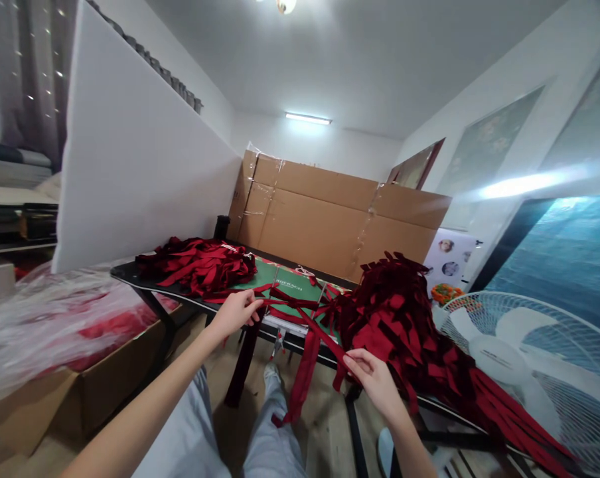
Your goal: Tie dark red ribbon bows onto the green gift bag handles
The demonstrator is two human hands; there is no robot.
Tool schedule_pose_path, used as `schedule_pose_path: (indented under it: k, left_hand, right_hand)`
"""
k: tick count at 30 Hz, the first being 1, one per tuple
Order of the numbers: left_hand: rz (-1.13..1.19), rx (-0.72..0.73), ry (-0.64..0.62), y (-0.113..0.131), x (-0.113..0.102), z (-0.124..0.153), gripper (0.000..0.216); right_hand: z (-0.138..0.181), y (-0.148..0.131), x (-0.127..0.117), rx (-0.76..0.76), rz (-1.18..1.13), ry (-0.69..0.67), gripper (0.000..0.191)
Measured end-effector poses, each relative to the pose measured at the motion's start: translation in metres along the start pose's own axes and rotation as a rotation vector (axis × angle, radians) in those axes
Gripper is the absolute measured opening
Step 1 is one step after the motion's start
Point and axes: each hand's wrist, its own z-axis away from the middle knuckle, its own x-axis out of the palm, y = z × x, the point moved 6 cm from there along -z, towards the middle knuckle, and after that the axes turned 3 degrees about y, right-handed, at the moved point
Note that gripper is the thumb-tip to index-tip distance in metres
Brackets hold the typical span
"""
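Dark red ribbon (307,312) stretches across the front edge of the table, crossing itself near the middle in what looks like a loose knot or bow. My left hand (237,312) pinches one part of it on the left. Farther right and lower, my right hand (372,375) has thumb and fingers closed on another length, pulled out slantwise. Ribbon tails (304,378) hang below the table edge between my hands. Beneath the ribbon lies a green printed board (265,275), partly covered. A metal clamp (279,342) sits at the table's front edge.
Ribbon heaps lie on the left (200,265) and right (389,312) of the black table (125,271). A cardboard sheet (314,212) stands behind, a white panel (141,153) at left. A white fan (499,358) is close on the right; a plastic-lined box (95,392) is lower left.
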Motion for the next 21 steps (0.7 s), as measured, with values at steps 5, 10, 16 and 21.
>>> schedule_pose_path:
  k: [5,10,16,21]
  left_hand:
    - [0.288,-0.187,-0.171,-0.028,0.013,0.030,0.039]
    - [0.380,-0.324,-0.156,-0.055,0.037,0.075,0.040]
    - [0.543,-0.473,-0.109,-0.090,0.075,0.114,0.043]
    - [0.583,-0.526,-0.080,-0.100,0.091,0.126,0.044]
  right_hand:
    - [0.022,0.027,0.035,0.114,-0.099,-0.196,0.036]
    - [0.059,0.055,0.086,0.222,-0.282,-0.272,0.040]
    - [0.082,0.067,0.122,0.256,-0.372,-0.204,0.046]
    - [0.083,0.069,0.127,0.231,-0.353,-0.185,0.045]
